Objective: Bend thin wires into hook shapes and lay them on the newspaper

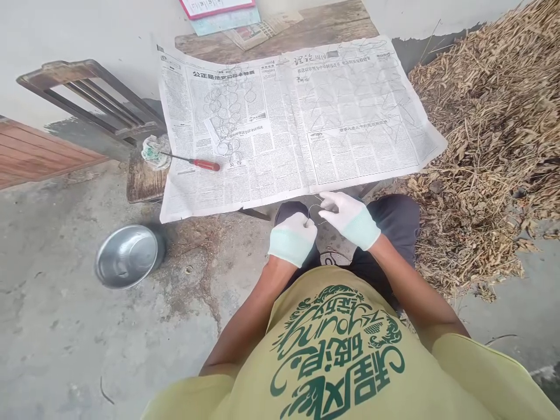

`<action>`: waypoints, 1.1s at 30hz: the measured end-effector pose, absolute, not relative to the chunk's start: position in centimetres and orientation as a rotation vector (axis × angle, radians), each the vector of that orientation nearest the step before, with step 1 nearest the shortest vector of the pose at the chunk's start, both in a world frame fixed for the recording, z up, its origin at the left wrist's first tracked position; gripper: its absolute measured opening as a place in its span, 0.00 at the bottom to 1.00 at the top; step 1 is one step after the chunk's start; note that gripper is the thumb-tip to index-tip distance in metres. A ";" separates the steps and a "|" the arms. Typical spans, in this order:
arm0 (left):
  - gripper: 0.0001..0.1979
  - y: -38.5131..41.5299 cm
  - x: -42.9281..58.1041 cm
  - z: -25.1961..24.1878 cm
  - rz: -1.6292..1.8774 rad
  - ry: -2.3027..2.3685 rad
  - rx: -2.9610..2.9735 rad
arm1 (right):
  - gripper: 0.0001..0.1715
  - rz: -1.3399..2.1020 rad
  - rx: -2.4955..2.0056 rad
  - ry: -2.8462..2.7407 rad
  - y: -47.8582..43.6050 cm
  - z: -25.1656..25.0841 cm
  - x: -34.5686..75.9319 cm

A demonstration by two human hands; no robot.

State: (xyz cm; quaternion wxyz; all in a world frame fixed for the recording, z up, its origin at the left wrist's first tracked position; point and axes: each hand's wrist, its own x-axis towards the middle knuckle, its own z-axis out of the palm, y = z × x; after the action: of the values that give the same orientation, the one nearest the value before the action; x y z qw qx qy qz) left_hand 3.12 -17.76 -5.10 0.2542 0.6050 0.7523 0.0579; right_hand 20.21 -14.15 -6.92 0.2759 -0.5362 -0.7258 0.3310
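Thin wire: between the two gloved hands, just right of the frame's centre and below the newspaper's near edge; a fine arc (310, 208) shows there.
Left hand: (293, 238) curled into a loose fist, thumb and forefinger pinching the wire.
Right hand: (350, 219) fingers bent forward, thumb and forefinger a little apart at the wire — whether they grip it I cannot tell.
Wire's direction: it rises from the left fist, then bends over towards the right fingertips; being curved, it has no single straight long axis, though the span runs roughly left to right.
Wire's handling: probably very light and springy, easy to kink and apt to slip in glove fabric; best pinched close to the bend or an end, between thumb and fingertip pads.
Newspaper: (262, 181) upper middle, with wire rings (227, 105) on its left page and thin wire shapes on its right.
Screwdriver: (205, 165) red handle pointing right, shaft towards a crumpled wad (155, 151) at left.
Metal bowl: (126, 256) on the floor, left of centre.
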 end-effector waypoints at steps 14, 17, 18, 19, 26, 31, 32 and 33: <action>0.11 -17.8 2.6 -5.8 0.247 2.092 1.548 | 0.22 0.257 -1.233 -2.454 -13.8 -6.7 19.6; 0.10 -17.7 2.6 -6.0 0.263 2.126 1.503 | 0.22 0.199 -1.291 -2.467 -13.9 -6.5 19.1; 0.10 -17.7 2.6 -6.0 0.272 2.131 1.487 | 0.22 0.184 -1.302 -2.469 -14.0 -6.5 19.0; 0.10 -17.7 2.6 -6.1 0.286 2.134 1.475 | 0.22 0.174 -1.311 -2.470 -14.0 -6.4 18.8; 0.12 -17.4 2.8 -6.3 0.417 2.168 1.388 | 0.21 0.157 -1.322 -2.477 -14.3 -6.2 17.9; 0.14 -16.5 2.3 -7.3 0.638 2.084 1.272 | 0.22 0.109 -1.311 -2.481 -14.3 -6.4 17.5; 0.14 -16.2 2.2 -7.5 0.681 2.054 1.237 | 0.21 0.107 -1.303 -2.487 -14.2 -6.4 17.5; 0.14 -16.0 2.1 -7.8 0.719 2.027 1.197 | 0.21 0.108 -1.293 -2.494 -14.2 -6.5 17.4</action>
State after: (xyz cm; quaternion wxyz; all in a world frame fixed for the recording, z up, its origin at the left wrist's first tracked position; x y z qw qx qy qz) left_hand 2.14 -16.02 -7.76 0.3335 0.4585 0.7764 0.2753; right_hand 17.44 -14.19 -6.48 0.1645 -0.4536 -0.8751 0.0379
